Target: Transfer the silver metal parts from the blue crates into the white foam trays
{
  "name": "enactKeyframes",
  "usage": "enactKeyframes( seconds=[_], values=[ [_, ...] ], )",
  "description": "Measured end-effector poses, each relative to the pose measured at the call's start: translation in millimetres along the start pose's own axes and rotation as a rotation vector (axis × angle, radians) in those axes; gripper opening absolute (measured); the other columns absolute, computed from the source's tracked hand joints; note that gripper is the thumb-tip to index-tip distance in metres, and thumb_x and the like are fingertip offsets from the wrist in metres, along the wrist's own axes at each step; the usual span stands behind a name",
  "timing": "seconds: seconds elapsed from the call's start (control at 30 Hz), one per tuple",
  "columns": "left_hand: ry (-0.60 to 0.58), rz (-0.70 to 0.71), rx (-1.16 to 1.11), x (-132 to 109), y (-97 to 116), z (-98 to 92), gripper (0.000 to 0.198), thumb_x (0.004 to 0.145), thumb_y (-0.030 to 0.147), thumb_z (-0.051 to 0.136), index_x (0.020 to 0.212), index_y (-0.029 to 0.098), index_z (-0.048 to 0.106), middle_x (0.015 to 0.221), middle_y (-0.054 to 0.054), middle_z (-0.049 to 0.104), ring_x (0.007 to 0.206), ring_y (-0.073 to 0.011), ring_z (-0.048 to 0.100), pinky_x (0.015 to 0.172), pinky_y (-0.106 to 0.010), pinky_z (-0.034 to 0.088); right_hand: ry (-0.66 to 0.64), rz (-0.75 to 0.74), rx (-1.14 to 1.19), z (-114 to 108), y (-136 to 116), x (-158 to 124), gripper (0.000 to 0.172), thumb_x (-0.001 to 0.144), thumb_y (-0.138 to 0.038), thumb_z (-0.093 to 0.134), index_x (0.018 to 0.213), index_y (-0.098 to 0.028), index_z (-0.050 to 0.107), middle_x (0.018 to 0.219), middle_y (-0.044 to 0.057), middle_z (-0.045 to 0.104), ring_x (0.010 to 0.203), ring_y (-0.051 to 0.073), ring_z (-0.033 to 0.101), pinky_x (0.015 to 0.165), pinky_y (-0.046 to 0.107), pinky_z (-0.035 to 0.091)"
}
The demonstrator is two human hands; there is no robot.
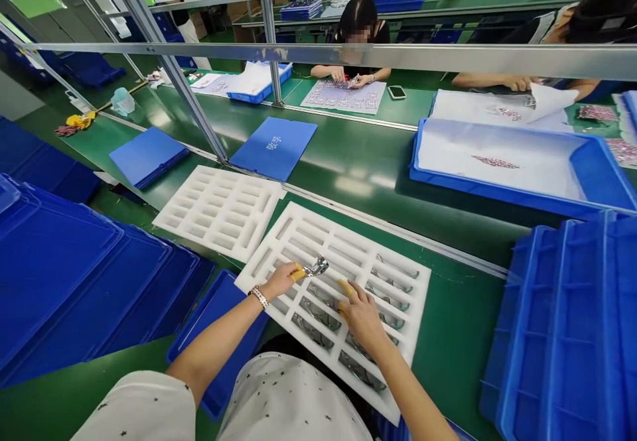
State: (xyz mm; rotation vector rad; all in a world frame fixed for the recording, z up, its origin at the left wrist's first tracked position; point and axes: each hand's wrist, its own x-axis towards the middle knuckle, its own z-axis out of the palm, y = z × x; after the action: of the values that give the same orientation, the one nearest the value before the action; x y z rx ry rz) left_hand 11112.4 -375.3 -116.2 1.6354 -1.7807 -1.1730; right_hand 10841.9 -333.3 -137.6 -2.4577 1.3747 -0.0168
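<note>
My left hand (279, 282) pinches a shiny curved metal part (317, 266) above a white foam tray (417, 335); the part's exact kind cannot be made out. Yellow covers show on the fingertips of both hands. Over the middle of the same tray is my right hand (362, 315), its thumb and forefinger apart with nothing seen between them. Several slots nearest my body and along the right side hold thin curved shiny pieces (318, 312). My right forearm and hand hide some of the slots.
A second white foam tray (199, 203) adjoins on the left. Blue bins stand stacked at left (60, 262) and right (572, 335). A metal rail (448, 56) and post (174, 89) cross ahead. Beyond them a person (361, 30) handles small parts, near a paper-lined blue bin (497, 192).
</note>
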Motion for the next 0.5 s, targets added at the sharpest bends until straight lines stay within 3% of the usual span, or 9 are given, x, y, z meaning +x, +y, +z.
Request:
enactKeyframes(
  seconds=[0.1,0.17,0.23,0.33,0.43,0.5],
  values=[
    [-0.057,0.045,0.084,-1.6,6.5,0.2,0.022,0.094,0.03,0.052,0.082,0.016,0.063,0.084,-0.002,0.065,0.077,-0.0151,0.057,0.07,-0.026,0.043,-0.066,0.069,-0.068,-5.1,-17.2,11.2,0.032,0.09,-0.01,0.044,0.089,-0.019,0.075,0.155,0.014,0.041,0.149,0.039,0.021,0.108,0.061,0.029],
    [-0.083,0.117,0.201,-0.9,15.2,-1.7,0.022,0.095,0.029,0.051,0.082,0.017,0.064,0.084,-0.002,0.065,0.079,-0.0159,0.057,0.072,-0.027,0.043,-0.098,0.085,-0.108,-10.3,-24.5,12.7,0.032,0.087,-0.007,0.046,0.088,-0.019,0.075,0.153,0.014,0.045,0.149,0.04,0.02,0.11,0.065,0.024],
    [-0.11,0.199,0.355,2.4,26.1,-3.9,0.022,0.096,0.027,0.05,0.081,0.018,0.064,0.084,-0.003,0.065,0.081,-0.0172,0.058,0.075,-0.028,0.043,-0.072,0.08,-0.126,-18.1,-23.5,5.8,0.031,0.087,-0.009,0.047,0.087,-0.021,0.076,0.148,0.013,0.051,0.145,0.039,0.029,0.109,0.065,0.025],
    [-0.173,0.272,0.567,13.0,43.3,-5.0,0.021,0.095,0.026,0.052,0.08,0.018,0.065,0.083,-0.005,0.066,0.081,-0.0194,0.06,0.077,-0.03,0.043,0.157,0.104,-0.109,-34.0,-9.5,-13.9,0.032,0.096,-0.018,0.044,0.105,-0.023,0.074,0.133,0.013,0.062,0.118,0.03,0.055,0.098,0.05,0.039],
    [-0.283,0.3,0.702,28.3,59.0,-1.9,0.019,0.093,0.023,0.053,0.08,0.018,0.065,0.084,-0.007,0.069,0.083,-0.0213,0.062,0.076,-0.03,0.043,0.393,0.091,-0.145,-46.9,4.9,-25.4,0.038,0.1,-0.022,0.041,0.131,-0.021,0.062,0.126,0.014,0.064,0.102,0.026,0.056,0.083,0.04,0.041],
    [-0.386,0.289,0.751,39.0,68.1,0.8,0.018,0.091,0.02,0.052,0.081,0.018,0.066,0.085,-0.007,0.07,0.084,-0.0216,0.064,0.073,-0.029,0.043,0.393,0.03,-0.186,-49.0,9.0,-22.9,0.034,0.098,-0.019,0.045,0.125,-0.02,0.065,0.12,0.013,0.065,0.101,0.027,0.054,0.079,0.038,0.038]
  ],
)
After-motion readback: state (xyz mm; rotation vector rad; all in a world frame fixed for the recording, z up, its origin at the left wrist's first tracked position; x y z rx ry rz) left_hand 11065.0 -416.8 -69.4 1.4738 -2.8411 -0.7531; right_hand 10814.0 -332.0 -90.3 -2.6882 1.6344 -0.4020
